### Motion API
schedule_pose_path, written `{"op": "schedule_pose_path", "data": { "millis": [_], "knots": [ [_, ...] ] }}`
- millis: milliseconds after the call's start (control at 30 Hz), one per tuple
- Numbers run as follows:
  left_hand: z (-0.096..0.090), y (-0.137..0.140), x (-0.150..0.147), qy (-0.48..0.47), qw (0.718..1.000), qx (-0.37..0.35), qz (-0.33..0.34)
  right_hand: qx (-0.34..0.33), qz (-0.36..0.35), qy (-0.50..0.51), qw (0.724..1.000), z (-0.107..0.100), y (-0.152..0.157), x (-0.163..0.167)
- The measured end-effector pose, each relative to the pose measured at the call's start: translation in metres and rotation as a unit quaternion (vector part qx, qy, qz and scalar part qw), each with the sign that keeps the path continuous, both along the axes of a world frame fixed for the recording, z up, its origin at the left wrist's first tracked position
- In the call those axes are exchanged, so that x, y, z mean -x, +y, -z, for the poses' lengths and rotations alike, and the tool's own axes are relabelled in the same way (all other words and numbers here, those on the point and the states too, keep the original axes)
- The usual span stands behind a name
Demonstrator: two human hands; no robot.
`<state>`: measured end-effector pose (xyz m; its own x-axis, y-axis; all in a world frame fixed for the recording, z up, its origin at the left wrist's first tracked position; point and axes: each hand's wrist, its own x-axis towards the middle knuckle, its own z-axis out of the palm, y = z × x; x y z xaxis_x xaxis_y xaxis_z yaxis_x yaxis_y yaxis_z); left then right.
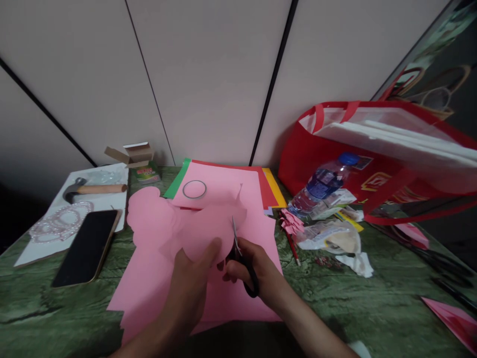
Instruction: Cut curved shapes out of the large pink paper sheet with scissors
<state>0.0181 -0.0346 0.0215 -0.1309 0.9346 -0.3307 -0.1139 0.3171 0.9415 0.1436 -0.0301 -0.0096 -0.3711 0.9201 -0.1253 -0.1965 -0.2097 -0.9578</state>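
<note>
In my left hand (194,278) is a piece of pink paper (208,226) with a rounded outline, pinched near its lower edge by the thumb. My right hand (251,271) grips black-handled scissors (250,283), whose fingers go through the handle. The scissor blades point up and away, right at the right edge of the held paper. Under both hands lie larger pink sheets (238,303), some with scalloped cut edges at the left. A thin dark ring (194,189) rests on the pink paper behind.
Left of the paper are a phone (87,248), a hammer (99,189), clear beads (61,222) and a small opened box (143,166). To the right stand a water bottle (322,184) and a red bag (301,149), with a pencil (293,247), a pink paper flower (291,222) and plastic scraps (331,236).
</note>
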Motion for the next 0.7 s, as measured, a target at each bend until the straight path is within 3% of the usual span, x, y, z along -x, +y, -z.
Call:
{"op": "schedule_pose_path", "data": {
  "millis": [300, 433, 700],
  "knots": [
    [-0.0068, 0.0004, -0.0004, 0.041, 0.999, 0.017, 0.015, -0.014, -0.008, -0.003, 1.000, -0.0003, 0.0005, -0.0016],
    [-0.0047, 0.0004, 0.0004, 0.006, 1.000, 0.007, 0.022, -0.019, -0.012, -0.012, 1.000, -0.0020, 0.0003, -0.0019],
    [-0.0012, 0.0007, 0.0035, 0.053, 0.998, 0.007, 0.013, -0.011, -0.012, -0.003, 1.000, 0.0006, 0.0000, -0.0014]
  ]
}}
